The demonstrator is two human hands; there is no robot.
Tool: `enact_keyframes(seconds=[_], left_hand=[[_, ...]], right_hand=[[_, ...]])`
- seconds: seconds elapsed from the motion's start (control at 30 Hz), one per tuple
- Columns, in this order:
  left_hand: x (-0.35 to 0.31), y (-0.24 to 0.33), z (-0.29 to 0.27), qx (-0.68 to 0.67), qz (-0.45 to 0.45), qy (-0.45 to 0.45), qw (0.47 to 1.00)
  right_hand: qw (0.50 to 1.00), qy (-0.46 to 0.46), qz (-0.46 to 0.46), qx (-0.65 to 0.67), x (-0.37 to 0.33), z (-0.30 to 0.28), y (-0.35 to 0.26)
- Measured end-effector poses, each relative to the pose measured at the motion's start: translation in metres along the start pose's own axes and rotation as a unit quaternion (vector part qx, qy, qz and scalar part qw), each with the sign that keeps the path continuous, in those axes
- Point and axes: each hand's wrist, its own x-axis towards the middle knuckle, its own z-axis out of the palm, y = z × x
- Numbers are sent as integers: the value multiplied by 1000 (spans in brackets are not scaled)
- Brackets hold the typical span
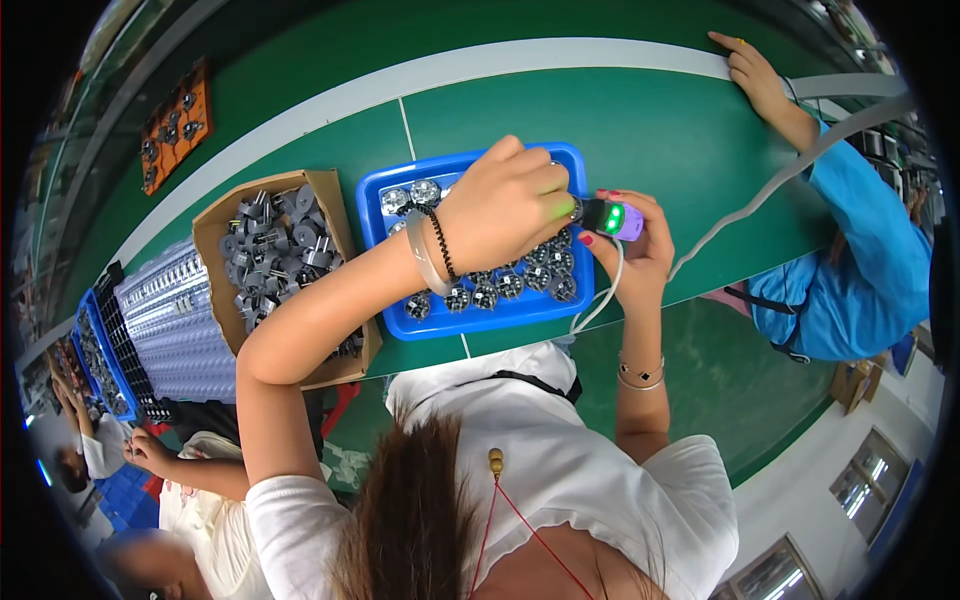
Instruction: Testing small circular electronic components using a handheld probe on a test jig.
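Observation:
My right hand grips a small black-and-purple handheld device with two lit green lights and a pale cable trailing from it. Reaching across the blue tray, my left hand is closed, its fingertips meeting the black end of the device. A small dark piece shows between those fingertips, mostly hidden, and I cannot make out its kind. Under and around the left hand lie several small round parts, shiny and dark, resting in the tray. Green light falls on the left fingers.
Left of the tray stands a cardboard box of dark grey pronged parts. Beyond it are stacked clear plastic trays and an orange board. A grey cable crosses the green table. Co-workers sit on both sides; one hand rests far right.

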Motion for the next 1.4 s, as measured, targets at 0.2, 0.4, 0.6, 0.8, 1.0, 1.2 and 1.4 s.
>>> enact_keyframes(seconds=[0.2, 0.4, 0.6, 0.8, 1.0, 1.2, 1.4], left_hand=[[1, 4, 1, -48, -15, 73, 996], [4, 3, 4, -12, -28, 36, 999], [1, -1, 21, 84, -19, 28, 996], [0, 7, 10, 58, -41, 26, 997], [-6, 25, 12, 11, -22, -7, 1000], [-6, 28, 13, 3, -3, 19, 1000], [-7, 29, 9, -6, -2, 61, 998]], right_hand=[[1000, 8, -3, 6, -1, 1, -1], [985, 95, 92, 113, -9, -1, 1], [968, 189, 98, 131, -6, -11, -7], [978, 157, 76, 111, -14, -14, -1], [1000, 1, 5, 6, -17, -26, -2], [999, -26, 27, 8, -14, -22, -9], [999, -51, -6, -10, -11, -21, -8]])
